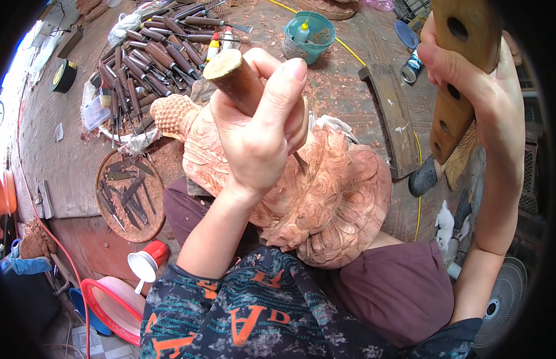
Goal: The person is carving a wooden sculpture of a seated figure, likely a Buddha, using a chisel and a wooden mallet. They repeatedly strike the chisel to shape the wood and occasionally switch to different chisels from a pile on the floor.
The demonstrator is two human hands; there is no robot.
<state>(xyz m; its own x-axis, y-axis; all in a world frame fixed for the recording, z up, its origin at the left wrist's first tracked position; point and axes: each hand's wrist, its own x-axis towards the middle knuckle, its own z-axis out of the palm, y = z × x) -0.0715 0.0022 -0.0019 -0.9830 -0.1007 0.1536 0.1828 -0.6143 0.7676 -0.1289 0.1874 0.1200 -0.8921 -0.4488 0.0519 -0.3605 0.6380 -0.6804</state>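
A reddish wood carving (356,185) lies across my lap, its surface cut in swirling folds; a knobbly rounded end (170,115) points left. My left hand (263,128) is wrapped round a chisel (239,84), brown handle tilted up, its narrow metal tip meeting the carving near the middle. The blade's exact edge shape is too small to tell. Raised at the upper right, my right hand (484,81) grips a flat wooden mallet (460,116) with several round holes along it. The mallet is well apart from the chisel's handle end.
Many wooden-handled chisels (161,54) are heaped at the upper left. A round basket (101,221) holds loose blades. At the back stands a teal bucket (320,45) with a small bottle. A grooved wooden board (394,128) lies right; a fan (508,293) stands lower right.
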